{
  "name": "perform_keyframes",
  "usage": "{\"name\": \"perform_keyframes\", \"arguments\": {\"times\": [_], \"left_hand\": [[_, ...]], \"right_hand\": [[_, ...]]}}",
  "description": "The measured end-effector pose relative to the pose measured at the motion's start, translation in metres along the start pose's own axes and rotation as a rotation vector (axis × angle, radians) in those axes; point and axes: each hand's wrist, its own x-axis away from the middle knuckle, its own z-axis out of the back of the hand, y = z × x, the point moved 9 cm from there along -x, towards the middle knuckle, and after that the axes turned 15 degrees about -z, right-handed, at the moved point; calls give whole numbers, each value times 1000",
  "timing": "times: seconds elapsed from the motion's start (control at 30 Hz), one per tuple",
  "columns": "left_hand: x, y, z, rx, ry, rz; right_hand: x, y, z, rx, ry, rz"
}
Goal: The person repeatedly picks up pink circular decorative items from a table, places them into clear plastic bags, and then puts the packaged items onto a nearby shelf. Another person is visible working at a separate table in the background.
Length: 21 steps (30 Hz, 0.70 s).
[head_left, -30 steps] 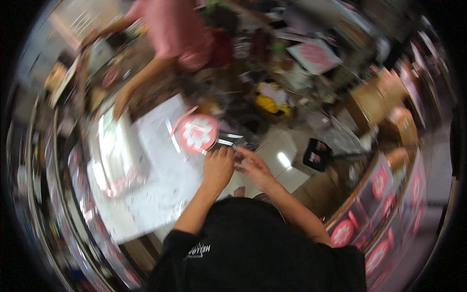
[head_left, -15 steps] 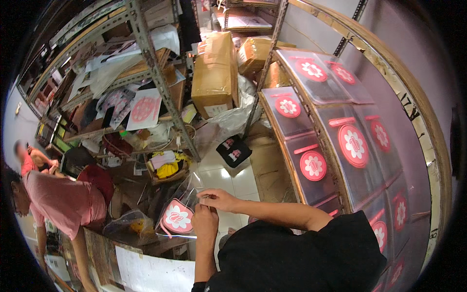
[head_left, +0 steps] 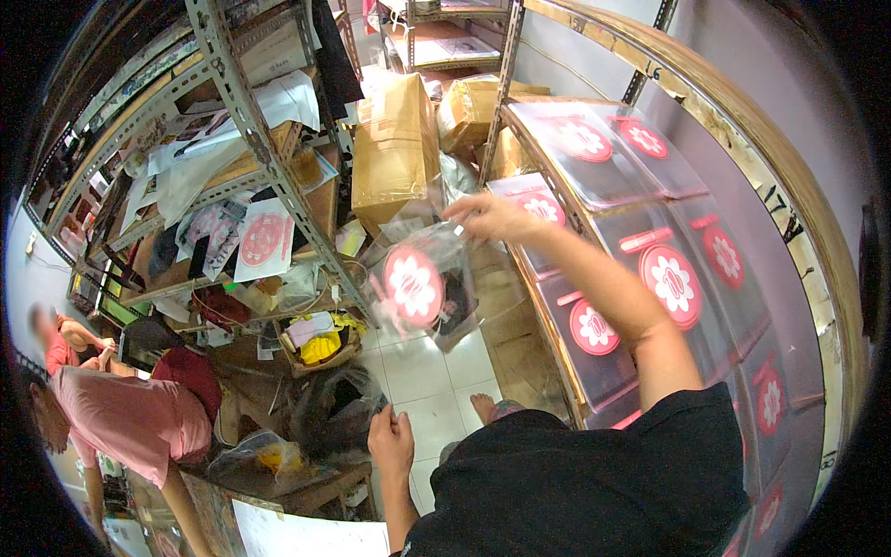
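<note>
right hand (head_left: 492, 218) holding 1 clear bag (head_left: 422, 283), left hand (head_left: 392, 446) empty

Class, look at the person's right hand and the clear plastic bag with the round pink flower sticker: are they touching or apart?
Touching. In the head view the right hand pinches the top edge of the clear plastic bag, which hangs from its fingers above the floor.

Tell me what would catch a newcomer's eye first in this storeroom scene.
First, the clear plastic bag with a round pink flower sticker, held up mid-frame by the right hand. To its right, a sloping rack of similar clear bags with pink stickers fills the side. The left hand hangs empty low in the middle, and a large cardboard box sits behind the bag.
</note>
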Motion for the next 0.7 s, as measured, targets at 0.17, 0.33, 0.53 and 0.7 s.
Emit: {"name": "perform_keyframes", "arguments": {"times": [0.17,0.33,0.53,0.7], "left_hand": [[60,-87,-46,-52,-75,193],[109,-126,-97,-61,-334,400],[131,-151,-165,23,-454,352],[100,-139,-178,92,-438,293]], "right_hand": [[16,8,171,-135,166,14],[68,66,307,-325,508,-116],[111,152,369,-636,867,-111],[117,211,366,-628,1004,-203]]}}
